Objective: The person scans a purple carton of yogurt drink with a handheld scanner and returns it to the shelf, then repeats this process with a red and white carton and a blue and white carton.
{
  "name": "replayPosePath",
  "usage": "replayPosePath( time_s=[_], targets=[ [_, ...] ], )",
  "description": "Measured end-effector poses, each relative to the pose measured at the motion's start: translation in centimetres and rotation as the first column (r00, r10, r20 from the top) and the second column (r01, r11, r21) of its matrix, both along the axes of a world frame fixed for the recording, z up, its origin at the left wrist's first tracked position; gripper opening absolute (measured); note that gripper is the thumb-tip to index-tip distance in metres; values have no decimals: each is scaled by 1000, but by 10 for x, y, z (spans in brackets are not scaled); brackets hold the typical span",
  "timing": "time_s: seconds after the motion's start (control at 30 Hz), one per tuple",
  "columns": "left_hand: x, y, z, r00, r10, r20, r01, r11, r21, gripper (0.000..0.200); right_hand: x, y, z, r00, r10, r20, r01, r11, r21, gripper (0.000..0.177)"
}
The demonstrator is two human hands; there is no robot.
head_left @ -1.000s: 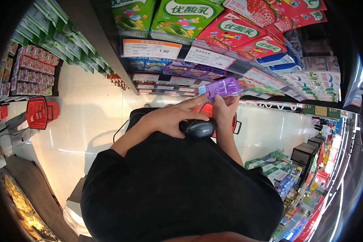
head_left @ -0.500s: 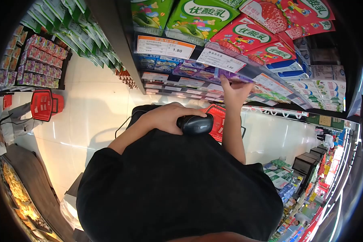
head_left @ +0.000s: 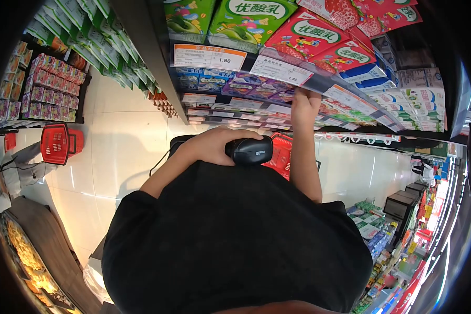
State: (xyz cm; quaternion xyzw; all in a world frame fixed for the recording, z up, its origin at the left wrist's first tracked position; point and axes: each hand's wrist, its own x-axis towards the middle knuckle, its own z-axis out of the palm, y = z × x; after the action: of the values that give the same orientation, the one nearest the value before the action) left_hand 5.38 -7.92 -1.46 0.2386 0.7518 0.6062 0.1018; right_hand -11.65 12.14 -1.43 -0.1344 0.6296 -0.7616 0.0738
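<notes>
My left hand (head_left: 213, 145) is wrapped round a black barcode scanner (head_left: 250, 152), held in front of my chest. My right hand (head_left: 305, 108) reaches up to a shelf, at the right end of a row of purple drink cartons (head_left: 252, 88). Its fingertips go out of sight behind the price strip above, so whether they hold anything is hidden. Blue cartons (head_left: 212, 81) stand left of the purple ones. On the shelf above are green cartons (head_left: 246, 22) and red cartons (head_left: 309, 35), with a price tag (head_left: 209, 57) along the edge.
Below my hands is a red basket (head_left: 280, 156), partly covered by the scanner and my arm. Another red basket (head_left: 55, 144) is on the left. A dark shelf upright (head_left: 149, 57) rises left of the cartons. Stacked goods (head_left: 369, 225) are at the lower right.
A purple carton showed in my right hand at the shelf edge; now the fingertips are behind the price strip and that carton no longer shows there. My left hand keeps the scanner.
</notes>
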Motion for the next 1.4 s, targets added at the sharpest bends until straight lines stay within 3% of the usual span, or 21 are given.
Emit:
replayPosePath(
  time_s=[0.07, 0.1, 0.2, 0.23, 0.4, 0.47, 0.57, 0.7, 0.8, 0.87, 0.9, 0.97, 1.3, 1.4],
  targets=[
    [1, -2, -2, 999, 33, -38, -33, 999, -15, 76, 7, 4, 1, 943, -199, -268, 257, 945, 202, 57],
    [2, -3, -2, 998, 43, -40, -43, 999, 13, 77, 9, -4, 0, 898, -232, -373, 281, 956, 83, 63],
    [3, -4, -1, 998, 50, -36, -49, 998, 35, 77, 11, -8, -25, 938, -147, -315, 197, 971, 133, 71],
    [3, -4, -1, 999, 43, -33, -42, 999, 25, 78, 13, -6, -23, 963, -127, -239, 188, 950, 250, 76],
    [5, -2, -3, 999, 35, -19, -34, 999, 41, 78, -17, 6, -49, 944, -241, -223, 291, 929, 226, 70],
    [5, -3, -3, 999, 34, -8, -33, 998, 53, 78, -21, 11, -49, 978, -193, -75, 206, 944, 257, 64],
    [8, -5, 0, 999, 23, 35, -24, 999, 28, 77, -20, 10, -54, 952, -234, -198, 285, 915, 286, 60],
    [11, -6, 1, 998, 42, 44, -44, 998, 48, 76, -11, 1, -41, 967, -239, -83, 251, 947, 201, 60],
    [12, -7, 1, 998, 46, 50, -49, 997, 55, 77, -14, 0, -44, 940, -300, -160, 331, 916, 228, 53],
    [12, -7, 2, 998, 51, 45, -54, 997, 57, 77, -11, 1, -39, 877, -216, -430, 368, 877, 309, 52],
    [12, -8, 2, 997, 48, 57, -51, 997, 53, 77, -5, 1, -32, 877, -216, -430, 367, 877, 309, 52],
    [11, -8, 2, 997, 43, 67, -47, 998, 52, 76, 8, -1, -17, 691, 4, -723, 573, 607, 551, 54],
    [5, -6, -2, 998, 42, 55, -46, 996, 73, 76, 16, -11, -12, 723, 68, -687, 496, 642, 585, 60],
    [4, -4, -4, 997, 51, 51, -54, 996, 67, 76, 19, -18, -7, 720, -1, -694, 523, 658, 541, 52]
  ],
)
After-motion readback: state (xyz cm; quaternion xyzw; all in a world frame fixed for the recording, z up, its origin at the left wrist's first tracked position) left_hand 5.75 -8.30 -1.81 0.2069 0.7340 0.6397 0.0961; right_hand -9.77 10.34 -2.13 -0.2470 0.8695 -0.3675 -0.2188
